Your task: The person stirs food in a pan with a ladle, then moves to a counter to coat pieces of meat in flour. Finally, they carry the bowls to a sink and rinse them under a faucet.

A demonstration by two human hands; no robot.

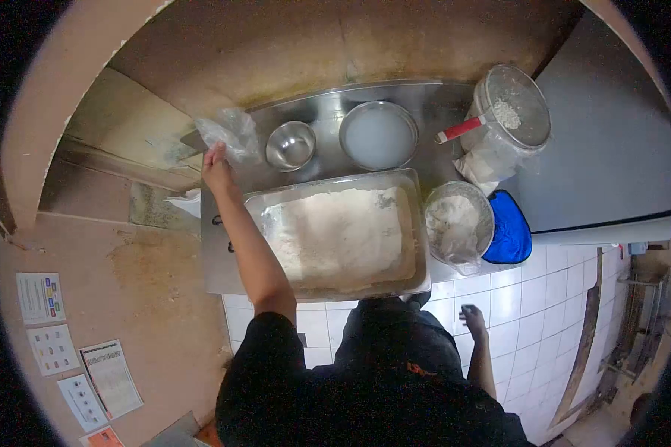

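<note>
My left hand reaches to the far left of the counter, its fingers closed on a clear plastic bag. The bag is crumpled and see-through. Beside it stands a small steel bowl. Below my left forearm lies a large metal tray with white flour spread over its bottom. My right hand hangs low by my side over the floor, away from the counter. Its fingers look loosely curled and apart, and I make out nothing held in them.
A round pan of cloudy liquid sits behind the tray. At right are a bowl of flour with plastic in it, a blue cloth-like item, and a red-handled sieve atop a plastic-lined bucket. A grey cabinet borders the right.
</note>
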